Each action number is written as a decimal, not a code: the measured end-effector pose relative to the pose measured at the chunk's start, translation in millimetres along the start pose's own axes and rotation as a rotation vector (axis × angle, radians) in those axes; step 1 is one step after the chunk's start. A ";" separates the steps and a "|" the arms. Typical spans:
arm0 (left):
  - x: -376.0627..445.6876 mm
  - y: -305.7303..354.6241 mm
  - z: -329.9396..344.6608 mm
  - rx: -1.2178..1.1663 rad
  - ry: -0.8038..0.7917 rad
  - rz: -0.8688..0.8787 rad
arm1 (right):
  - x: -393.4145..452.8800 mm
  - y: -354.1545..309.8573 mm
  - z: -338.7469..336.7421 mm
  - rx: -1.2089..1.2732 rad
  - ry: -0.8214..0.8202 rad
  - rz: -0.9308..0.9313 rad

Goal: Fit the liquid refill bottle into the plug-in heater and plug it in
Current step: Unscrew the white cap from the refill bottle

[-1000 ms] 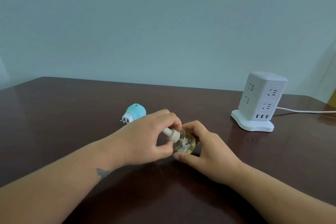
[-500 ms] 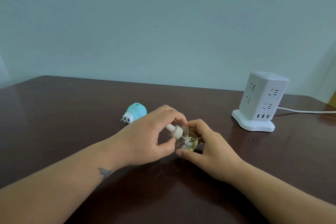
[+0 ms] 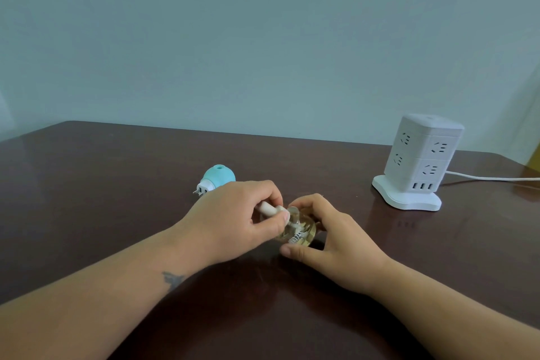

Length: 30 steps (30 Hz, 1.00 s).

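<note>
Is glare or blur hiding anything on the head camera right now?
Head view: soft, even light; faint sheen on the dark table, nothing washed out. The bottle label is too blurred to read; left hand and right hand cover much of it. Wide-angle bending tilts the socket tower.

Dark brown glossy table (image 3: 87, 184), pale blue-grey wall (image 3: 263, 38) behind it, yellow edge (image 3: 536, 159) at far right.
</note>
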<state>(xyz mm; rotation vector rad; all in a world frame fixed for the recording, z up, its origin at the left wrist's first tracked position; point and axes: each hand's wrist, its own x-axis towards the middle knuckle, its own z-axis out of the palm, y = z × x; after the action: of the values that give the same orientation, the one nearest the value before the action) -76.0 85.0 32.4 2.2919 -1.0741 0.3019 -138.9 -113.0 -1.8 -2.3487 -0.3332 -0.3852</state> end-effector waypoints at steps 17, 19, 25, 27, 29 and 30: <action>1.3 -0.9 5.4 -0.205 -0.021 0.005 | 0.1 1.3 -0.9 0.015 0.002 0.011; 0.9 -1.9 4.9 -0.178 -0.011 -0.045 | 0.0 0.8 -1.0 0.011 -0.002 0.012; 0.1 -2.8 3.1 -0.087 0.019 -0.020 | 0.2 0.5 -1.2 0.026 0.011 0.019; 0.1 0.7 3.1 -0.176 -0.020 0.047 | 0.4 0.9 -1.3 0.027 0.024 0.021; -0.1 2.5 4.3 -0.191 -0.048 0.124 | 0.2 1.4 -1.5 0.028 0.032 0.019; -0.2 3.6 5.0 -0.170 -0.048 0.154 | 0.2 1.6 -1.5 0.033 0.034 0.017</action>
<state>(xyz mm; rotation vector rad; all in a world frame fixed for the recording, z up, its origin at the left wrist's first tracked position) -79.0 80.3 29.8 2.0800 -1.2544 0.2080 -138.5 -115.1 -1.6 -2.3085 -0.3009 -0.4086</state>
